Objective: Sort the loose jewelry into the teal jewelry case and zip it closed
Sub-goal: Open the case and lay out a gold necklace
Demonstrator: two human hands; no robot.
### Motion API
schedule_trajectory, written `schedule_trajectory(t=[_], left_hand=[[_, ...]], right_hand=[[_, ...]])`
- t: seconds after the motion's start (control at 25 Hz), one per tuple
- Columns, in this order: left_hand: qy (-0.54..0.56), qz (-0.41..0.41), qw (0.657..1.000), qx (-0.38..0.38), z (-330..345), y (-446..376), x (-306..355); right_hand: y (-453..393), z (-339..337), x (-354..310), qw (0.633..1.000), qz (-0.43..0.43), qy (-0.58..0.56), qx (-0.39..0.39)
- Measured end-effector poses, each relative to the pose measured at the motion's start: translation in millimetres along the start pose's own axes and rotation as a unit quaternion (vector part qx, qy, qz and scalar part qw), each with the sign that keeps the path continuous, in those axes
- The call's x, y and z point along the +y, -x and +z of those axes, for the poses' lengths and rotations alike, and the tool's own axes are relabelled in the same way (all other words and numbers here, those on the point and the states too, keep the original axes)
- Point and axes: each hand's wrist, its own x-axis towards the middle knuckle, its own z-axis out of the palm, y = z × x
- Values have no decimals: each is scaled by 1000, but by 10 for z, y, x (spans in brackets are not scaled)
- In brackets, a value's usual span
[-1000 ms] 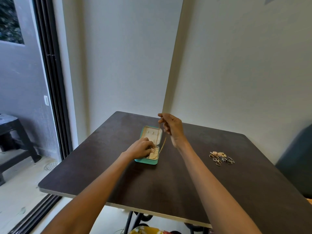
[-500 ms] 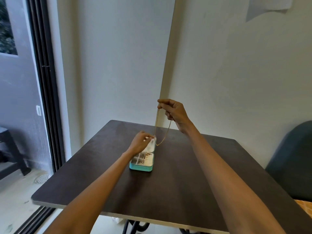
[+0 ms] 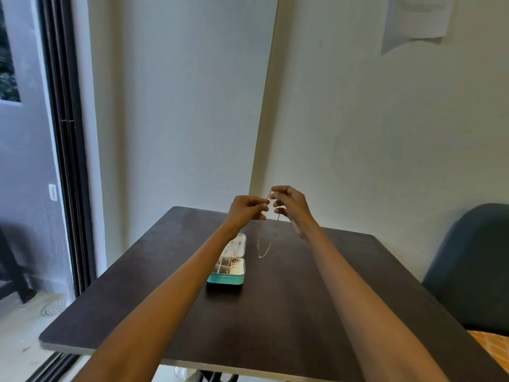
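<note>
The teal jewelry case point(image 3: 226, 279) lies open on the dark table point(image 3: 275, 312), its cream compartments holding a few small pieces. Above and behind it, my left hand point(image 3: 246, 208) and my right hand point(image 3: 289, 203) are raised close together, both pinching a thin gold necklace chain point(image 3: 265, 248). The chain hangs down in a loop to the right of the case lid, clear of the table. My left forearm hides part of the case's left side.
A dark blue chair point(image 3: 468, 266) stands at the table's right edge. A sliding glass door frame point(image 3: 68, 161) runs down the left. A paper sheet point(image 3: 416, 20) hangs on the wall at the upper right. An orange patterned cloth point(image 3: 493, 344) shows at the lower right.
My left hand has left the case and risen to meet my right hand at the chain. The chain now hangs free beside the case. The view has tilted up, and the loose jewelry pile is out of sight.
</note>
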Motion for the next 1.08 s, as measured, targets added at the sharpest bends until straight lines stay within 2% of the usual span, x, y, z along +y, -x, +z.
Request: schedule_trajectory(t=[0.12,0.2,0.36,0.52,0.68,0.8,0.96,1.08], left_hand=[[-89,15,993,78,53,-37,-113],[-127,26,985,114,75,-57,-197],[-183,6,975,122,79,-104,-410],[-235,-50,962,130,66,-165,-590],[-69,-159,981,88,173,-298,-569],[30,-208,976,63,292,-466,-452],[140,-192,970,54,415,-628,-334],[158,-188,969,11,438,-741,-293]], right_hand=[[59,-105,111,1000,17,4,21],[95,-163,174,998,31,-32,36],[147,-236,248,993,45,-103,36],[211,-263,332,993,41,-110,26],[253,-253,438,994,59,-85,-31],[291,-262,532,991,96,0,-88],[343,-333,839,976,125,113,-136],[372,-398,1134,964,112,193,-144]])
